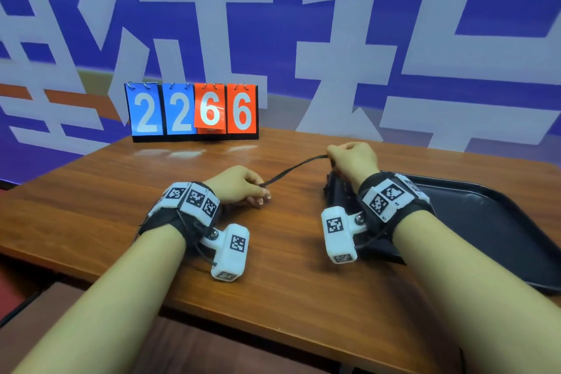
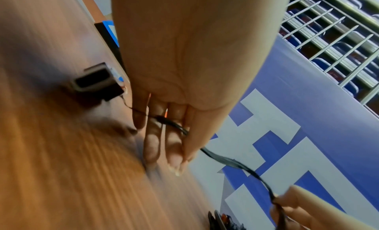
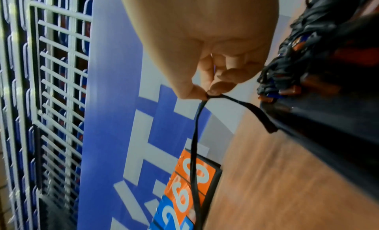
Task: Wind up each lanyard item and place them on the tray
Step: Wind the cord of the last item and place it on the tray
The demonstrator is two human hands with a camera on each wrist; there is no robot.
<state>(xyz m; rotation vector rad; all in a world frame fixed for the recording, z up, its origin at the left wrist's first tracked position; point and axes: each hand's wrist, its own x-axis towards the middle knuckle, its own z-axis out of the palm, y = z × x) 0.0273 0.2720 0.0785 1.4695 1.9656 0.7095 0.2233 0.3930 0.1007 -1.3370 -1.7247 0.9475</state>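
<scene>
We see a black lanyard stretched between two hands above a wooden table. The left hand holds one end: in the left wrist view the strap passes under the thumb and across the inner side of the fingers, which point down toward the tabletop, lightly curled round the strap. Beyond these fingertips, on the wood, lies a small dark block with a pale rim; a thin black cord runs from it to the strap's end at the fingers, though blur hides the join. The right hand pinches the other end: in the right wrist view thumb and forefinger are closed on a fold of the strap, one run leading away toward the left hand and a short tail falling to the other side. Just beside the right fingers, toward the wrist, a heap of dark lanyards with orange and blue parts lies at the near corner of a black tray; whether the held strap touches the heap we cannot tell. Well beyond both sets of fingertips, at the table's far edge, stands a flip scoreboard reading 2 2 6 6, before a blue and white banner.
</scene>
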